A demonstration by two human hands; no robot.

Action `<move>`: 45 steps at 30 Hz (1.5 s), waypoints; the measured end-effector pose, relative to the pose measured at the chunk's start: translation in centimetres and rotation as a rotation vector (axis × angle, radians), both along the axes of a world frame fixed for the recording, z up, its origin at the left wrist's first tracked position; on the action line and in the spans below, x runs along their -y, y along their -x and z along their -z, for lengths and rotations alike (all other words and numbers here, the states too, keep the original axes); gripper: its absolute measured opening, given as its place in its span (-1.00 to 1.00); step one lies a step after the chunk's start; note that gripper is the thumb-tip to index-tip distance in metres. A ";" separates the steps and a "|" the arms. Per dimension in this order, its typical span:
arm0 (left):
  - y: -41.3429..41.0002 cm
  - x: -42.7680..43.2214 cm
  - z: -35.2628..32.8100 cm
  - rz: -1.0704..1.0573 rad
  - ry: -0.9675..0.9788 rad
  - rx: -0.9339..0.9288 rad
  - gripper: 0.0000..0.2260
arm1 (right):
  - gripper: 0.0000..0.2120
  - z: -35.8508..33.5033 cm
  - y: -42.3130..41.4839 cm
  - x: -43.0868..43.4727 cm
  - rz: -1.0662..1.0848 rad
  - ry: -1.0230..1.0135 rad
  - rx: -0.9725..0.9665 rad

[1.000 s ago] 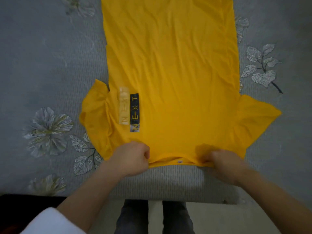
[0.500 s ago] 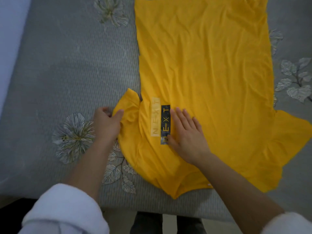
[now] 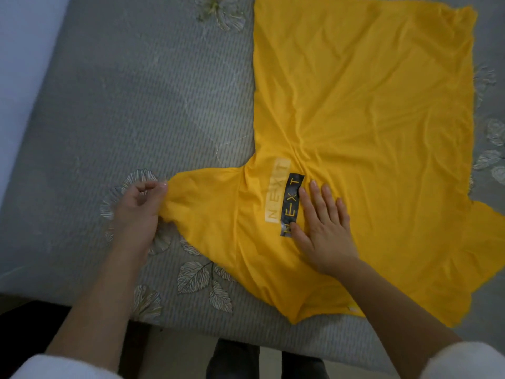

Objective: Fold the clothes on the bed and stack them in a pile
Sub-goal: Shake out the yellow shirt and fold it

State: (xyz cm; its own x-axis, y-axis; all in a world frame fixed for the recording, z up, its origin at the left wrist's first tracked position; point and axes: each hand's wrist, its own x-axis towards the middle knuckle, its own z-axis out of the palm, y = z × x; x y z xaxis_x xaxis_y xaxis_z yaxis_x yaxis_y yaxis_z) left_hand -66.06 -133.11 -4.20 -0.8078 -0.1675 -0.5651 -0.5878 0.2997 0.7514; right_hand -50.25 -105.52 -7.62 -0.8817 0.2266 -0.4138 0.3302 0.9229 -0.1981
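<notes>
A grey bedspread (image 3: 136,110) with pale leaf prints covers the bed below me. On it I see the yellow T-shirt (image 3: 369,119) spread flat, its collar end nearest me and its NEXT label (image 3: 291,205) facing up. My left hand (image 3: 139,212) has its fingers closed on the edge of the left sleeve (image 3: 202,206), stretched out sideways. My right hand (image 3: 325,228) lies open, palm down, just beside the label, gripping nothing.

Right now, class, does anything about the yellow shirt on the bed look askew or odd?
Mostly tidy. The yellow T-shirt lies spread but creased, with wrinkles fanning out beside the right hand. The left hand pinches the bunched sleeve.
</notes>
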 end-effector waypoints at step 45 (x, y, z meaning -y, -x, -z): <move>-21.4 -25.8 1.1 1.449 0.547 -0.538 -0.38 | -0.46 -4.9 -17.1 -17.2 0.991 0.191 -0.371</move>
